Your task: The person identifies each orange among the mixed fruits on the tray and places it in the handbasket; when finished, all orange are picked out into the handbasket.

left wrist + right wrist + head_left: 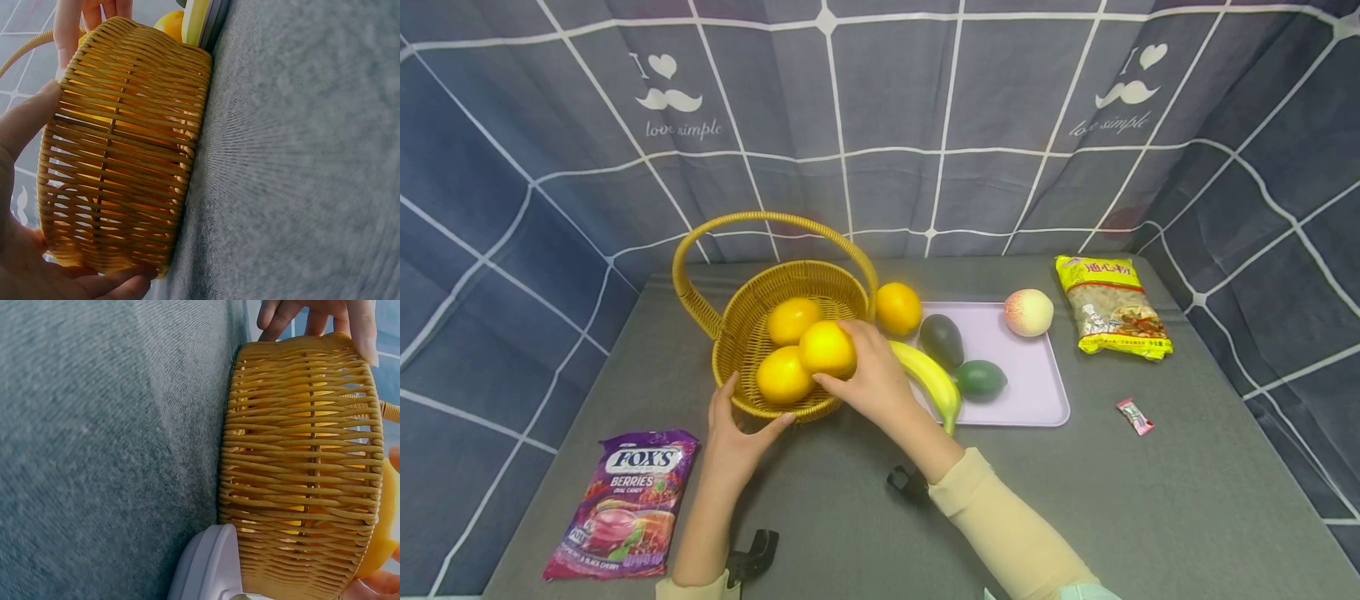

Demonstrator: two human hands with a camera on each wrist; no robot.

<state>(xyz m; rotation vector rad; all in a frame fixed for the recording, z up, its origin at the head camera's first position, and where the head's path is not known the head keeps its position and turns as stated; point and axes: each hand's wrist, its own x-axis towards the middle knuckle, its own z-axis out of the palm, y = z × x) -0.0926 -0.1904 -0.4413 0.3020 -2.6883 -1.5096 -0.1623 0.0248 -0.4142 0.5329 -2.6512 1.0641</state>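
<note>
- R hand [874, 373] is pinching an orange [827, 347] above the basket [735, 335], thumb on near side, other fingers on far side; orange is sitting L of the palm, inside the rim seen from above.
- Orange is looking round, so no long axis; whether it's touching fruit below, can't tell.
- R hand is the nearer one; L hand [734, 442] is gripping basket's near-L wall, thumb + fingers spread wide.
- Basket, w/ tall handle arching over, is holding 2 other pcs: rear orange [793, 321], front orange [784, 375].
- Tray [1041, 404], just R of basket, is holding avocado [942, 340], green fruit [982, 379], peach [1028, 312], plus banana [932, 377] running back-L to front-R. 4th orange [898, 308] is lying by its back-L corner, on/off unclear.
- Candy bag [625, 504] is lying front-L; yellow pkt [1112, 308] + wrapped sweet [1135, 416] are lying R of tray.
</note>
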